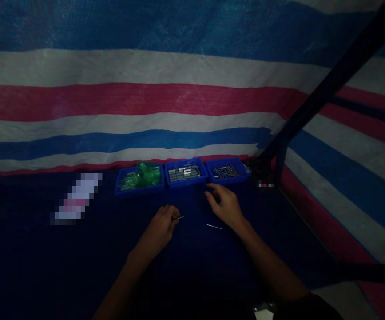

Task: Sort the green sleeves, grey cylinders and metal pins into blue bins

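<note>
My left hand [161, 224] rests on the dark blue table with its fingers pinched on a thin metal pin [180, 217] that sticks out to the right. My right hand [224, 203] hovers just in front of the right blue tray [227, 172], fingers loosely spread and holding nothing. A second thin metal pin [214, 227] lies loose on the table, just left of my right wrist.
Three blue trays stand in a row at the table's back: the left tray [139, 181] holds green transparent pieces, the middle tray [184, 173] grey metal pieces, the right tray thin pins. A striped tarp forms the wall. A dark pole [328, 84] slants at right.
</note>
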`<state>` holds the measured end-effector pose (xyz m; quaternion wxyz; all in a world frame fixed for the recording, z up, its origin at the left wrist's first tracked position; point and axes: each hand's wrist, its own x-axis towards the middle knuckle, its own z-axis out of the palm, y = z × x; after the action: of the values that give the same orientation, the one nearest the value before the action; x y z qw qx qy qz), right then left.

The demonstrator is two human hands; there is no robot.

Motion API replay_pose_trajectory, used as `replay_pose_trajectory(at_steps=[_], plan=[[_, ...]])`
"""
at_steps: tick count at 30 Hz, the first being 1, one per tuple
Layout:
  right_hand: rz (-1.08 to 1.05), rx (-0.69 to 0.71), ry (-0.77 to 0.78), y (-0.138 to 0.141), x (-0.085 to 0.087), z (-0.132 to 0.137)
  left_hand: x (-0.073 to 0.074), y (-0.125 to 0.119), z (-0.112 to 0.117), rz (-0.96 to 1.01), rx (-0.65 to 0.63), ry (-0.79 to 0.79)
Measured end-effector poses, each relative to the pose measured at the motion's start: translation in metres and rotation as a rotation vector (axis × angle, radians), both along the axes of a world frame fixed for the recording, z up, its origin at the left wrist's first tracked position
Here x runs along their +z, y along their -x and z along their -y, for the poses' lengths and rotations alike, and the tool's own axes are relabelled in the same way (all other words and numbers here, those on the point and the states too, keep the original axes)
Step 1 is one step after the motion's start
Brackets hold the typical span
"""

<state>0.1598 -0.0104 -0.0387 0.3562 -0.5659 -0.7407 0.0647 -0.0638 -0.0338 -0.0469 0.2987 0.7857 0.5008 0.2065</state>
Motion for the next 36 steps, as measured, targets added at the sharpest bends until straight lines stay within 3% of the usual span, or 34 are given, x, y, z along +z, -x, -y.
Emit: replay_pose_trajectory(at_steps=[3, 5, 8, 13, 16, 18, 23, 25, 27, 33, 36], plan=[[0.071, 0.311, -0.003, 0.025, -0.002, 0.012, 0.004, -0.001, -0.002, 0.112, 0.095, 0.040], [0.130, 0.424, 0.001, 0.034, -0.002, 0.017, 0.005, -0.001, -0.002, 0.198, 0.125, 0.080], [0.167, 0.468, -0.004, 0.039, -0.002, 0.021, 0.004, -0.002, -0.002, 0.313, 0.172, 0.108], [0.193, 0.418, -0.027, 0.038, -0.003, 0.021, 0.000, -0.012, 0.001, 0.455, 0.230, 0.130], [0.183, 0.291, -0.048, 0.032, -0.001, 0.012, 0.000, -0.027, 0.007, 0.468, 0.234, 0.156], [0.142, 0.136, -0.065, 0.019, 0.002, 0.001, 0.003, -0.040, 0.011, 0.371, 0.181, 0.135], [-0.010, -0.455, -0.058, -0.028, 0.014, -0.026, 0.011, -0.067, 0.019, -0.114, -0.146, -0.201], [-0.059, -0.571, 0.012, -0.041, 0.015, -0.025, 0.011, -0.073, 0.020, -0.214, -0.213, -0.266], [-0.079, -0.499, 0.080, -0.043, 0.013, -0.017, 0.008, -0.075, 0.018, -0.243, -0.224, -0.290], [-0.066, 0.182, 0.066, 0.000, 0.005, 0.008, 0.001, -0.054, -0.004, 0.017, -0.043, -0.134], [-0.034, 0.391, 0.059, 0.020, 0.004, 0.014, 0.001, -0.040, -0.014, 0.083, 0.029, -0.117]])
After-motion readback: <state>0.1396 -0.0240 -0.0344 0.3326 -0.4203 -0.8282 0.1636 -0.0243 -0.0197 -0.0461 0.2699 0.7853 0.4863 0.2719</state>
